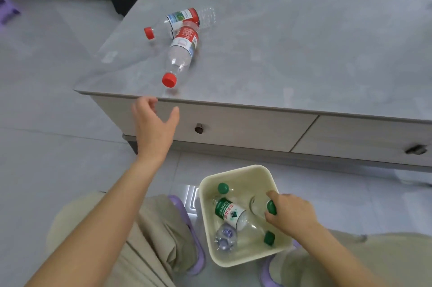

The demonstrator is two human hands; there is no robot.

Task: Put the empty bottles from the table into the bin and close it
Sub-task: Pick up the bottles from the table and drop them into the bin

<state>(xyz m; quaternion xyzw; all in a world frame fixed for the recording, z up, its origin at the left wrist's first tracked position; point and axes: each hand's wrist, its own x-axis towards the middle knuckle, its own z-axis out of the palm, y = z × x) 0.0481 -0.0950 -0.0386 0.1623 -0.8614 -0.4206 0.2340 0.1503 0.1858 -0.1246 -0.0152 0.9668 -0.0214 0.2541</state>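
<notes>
Reaching with fingers spread, the left hand [154, 123] nears the bench [304, 52] edge — two red-capped bottles [182, 52] lie there. The right hand [289, 214] apparently pinches a green-capped bottle [261, 209] inside the bin [233, 172] — next, let go of it.

A grey table [292, 48] carries two red-capped bottles [183, 45] touching each other; the bin [236, 173] stands on the floor [46, 111].

I see red caps and red labels on the table bottles [181, 50], green caps in my cream bin [233, 173]
</notes>
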